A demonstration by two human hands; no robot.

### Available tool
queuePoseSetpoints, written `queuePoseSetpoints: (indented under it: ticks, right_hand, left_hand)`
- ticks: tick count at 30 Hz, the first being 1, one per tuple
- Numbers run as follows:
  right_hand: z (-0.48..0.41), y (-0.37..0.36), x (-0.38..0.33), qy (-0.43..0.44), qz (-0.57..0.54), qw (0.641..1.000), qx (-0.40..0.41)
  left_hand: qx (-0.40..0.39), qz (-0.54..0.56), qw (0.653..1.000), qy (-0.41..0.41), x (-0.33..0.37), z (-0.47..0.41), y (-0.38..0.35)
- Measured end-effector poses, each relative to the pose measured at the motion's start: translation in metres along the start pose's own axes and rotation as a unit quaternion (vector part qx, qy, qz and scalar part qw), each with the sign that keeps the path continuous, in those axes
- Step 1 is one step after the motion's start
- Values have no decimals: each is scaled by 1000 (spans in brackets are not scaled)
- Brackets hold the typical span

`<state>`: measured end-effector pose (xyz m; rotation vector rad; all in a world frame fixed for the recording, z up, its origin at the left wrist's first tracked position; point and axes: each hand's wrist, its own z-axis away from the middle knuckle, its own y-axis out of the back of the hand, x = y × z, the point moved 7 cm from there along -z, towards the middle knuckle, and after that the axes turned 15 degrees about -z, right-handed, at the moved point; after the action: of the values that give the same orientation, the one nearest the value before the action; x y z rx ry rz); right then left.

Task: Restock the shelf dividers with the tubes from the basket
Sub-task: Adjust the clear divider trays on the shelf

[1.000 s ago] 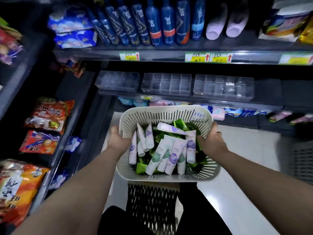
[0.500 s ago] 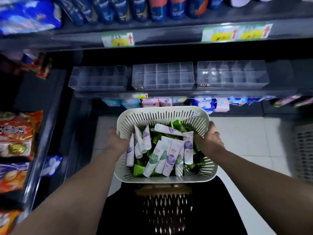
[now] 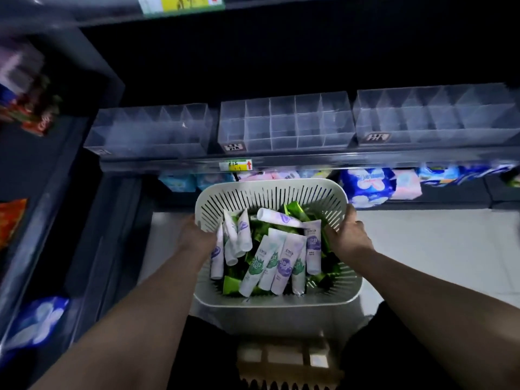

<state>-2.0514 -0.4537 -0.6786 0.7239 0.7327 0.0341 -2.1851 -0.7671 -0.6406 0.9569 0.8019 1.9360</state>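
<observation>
Gripping the basket [image 3: 270, 192] by its sides, left hand [image 3: 197, 235] and right hand [image 3: 349, 235] both closed on the rim, you keep the tubes [image 3: 287, 257] level below the empty dividers [image 3: 284, 122].

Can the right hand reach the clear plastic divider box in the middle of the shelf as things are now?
Probably not yet. The right hand grips the side of the white slotted basket, as does the left hand. The path to the middle clear plastic divider box looks open, but the hand must let go first.

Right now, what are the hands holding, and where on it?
Both hold the basket: left hand on its left rim, right hand on its right rim. No tube is held.
</observation>
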Motion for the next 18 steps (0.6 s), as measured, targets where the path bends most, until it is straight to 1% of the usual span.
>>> queuePoseSetpoints:
  ticks: [2, 5, 9, 11, 12, 14, 16, 18]
  right_hand:
    - [-17, -11, 5, 8, 0, 1000, 7]
    - [-36, -27, 17, 16, 16, 1000, 19]
    - [-49, -34, 20, 71, 6, 997, 41]
    - [-50, -35, 20, 78, 18, 996, 48]
    - [-48, -37, 20, 74, 50, 995, 52]
    - [-41, -39, 15, 82, 159, 981, 72]
    - [-30, -41, 3, 135, 249, 954, 96]
    - [-11, -49, -3, 184, 275, 940, 80]
  left_hand:
    - [0, 18, 1000, 4, -1, -13, -16]
    - [8, 23, 1000, -15, -5, -36, -39]
    - [11, -25, 999, -32, -11, -59, -57]
    - [10, -43, 998, -34, -13, -63, -58]
    - [7, -72, 997, -38, -14, -63, -59]
    - [22, -158, 985, -66, -10, -60, -57]
    - [71, -254, 958, -110, 2, -52, -54]
    - [86, -308, 933, -165, 12, -31, -61]
